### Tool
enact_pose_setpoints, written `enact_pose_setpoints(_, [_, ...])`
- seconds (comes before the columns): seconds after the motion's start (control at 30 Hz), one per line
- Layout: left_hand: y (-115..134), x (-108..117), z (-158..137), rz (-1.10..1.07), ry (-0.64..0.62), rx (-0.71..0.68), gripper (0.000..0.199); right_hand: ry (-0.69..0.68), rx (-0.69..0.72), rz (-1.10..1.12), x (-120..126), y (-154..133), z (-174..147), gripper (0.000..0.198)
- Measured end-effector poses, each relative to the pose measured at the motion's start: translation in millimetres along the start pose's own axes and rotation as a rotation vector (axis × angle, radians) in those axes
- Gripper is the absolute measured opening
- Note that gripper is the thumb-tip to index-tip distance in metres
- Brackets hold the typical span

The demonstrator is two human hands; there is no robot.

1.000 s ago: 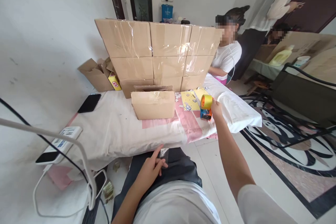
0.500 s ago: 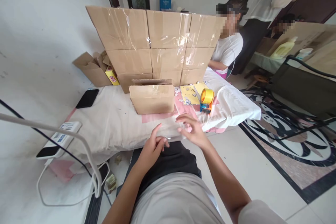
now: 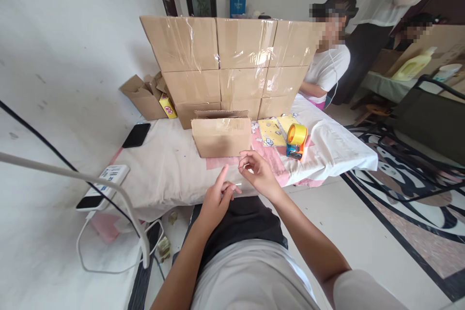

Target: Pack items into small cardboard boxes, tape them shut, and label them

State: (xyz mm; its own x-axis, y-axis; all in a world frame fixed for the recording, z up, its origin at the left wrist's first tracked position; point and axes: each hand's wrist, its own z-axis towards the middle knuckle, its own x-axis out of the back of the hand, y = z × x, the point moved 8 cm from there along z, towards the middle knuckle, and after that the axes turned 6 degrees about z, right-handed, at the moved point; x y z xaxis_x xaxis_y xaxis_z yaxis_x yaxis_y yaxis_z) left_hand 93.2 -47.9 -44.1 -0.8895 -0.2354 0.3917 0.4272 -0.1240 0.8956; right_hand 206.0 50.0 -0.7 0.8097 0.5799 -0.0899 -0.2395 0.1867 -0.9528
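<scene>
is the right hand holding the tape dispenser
No, the tape dispenser rests on the cloth, apart from the right hand.

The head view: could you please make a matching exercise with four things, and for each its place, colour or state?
1. small carton
2. tape dispenser
3. bottle
4. right hand

A. fingers curled
B. at far right, beyond the chair
C. just in front of the stacked boxes
D. blue and orange

Pairs: 1-C, 2-D, 3-B, 4-A
</scene>
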Motion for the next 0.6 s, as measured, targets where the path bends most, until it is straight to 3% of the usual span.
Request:
enact_pose_setpoints(0.13, [-18, -4, -2, -0.06, -0.058, 0.182, 0.084, -0.048, 0.119, -0.138, -3, -24, 2, 0.034])
enact_pose_setpoints(0.23, [-30, 5, 8, 0.077, -0.038, 0.261, 0.083, 0.058, 0.249, -0.162, 13, -57, 10, 0.029])
enact_pose_setpoints(0.3, [-20, 30, 25, 0.272, 0.147, 0.157, 0.072, 0.124, 0.285, -0.125, 27, -79, 20, 0.03])
enact_pose_setpoints(0.4, [21, 62, 60, 0.587, 0.421, -0.132, 0.063, 0.115, 0.21, -0.092, 35, -101, 47, 0.038])
enact_pose_setpoints(0.5, [51, 73, 108, 0.835, 0.431, -0.275, 0.051, 0.069, 0.123, -0.091, 35, -109, 78, 0.046])
enact_pose_setpoints(0.6, [58, 87, 156, 0.907, 0.415, -0.191, 0.05, 0.017, 0.059, -0.075, 31, -106, 104, 0.051])
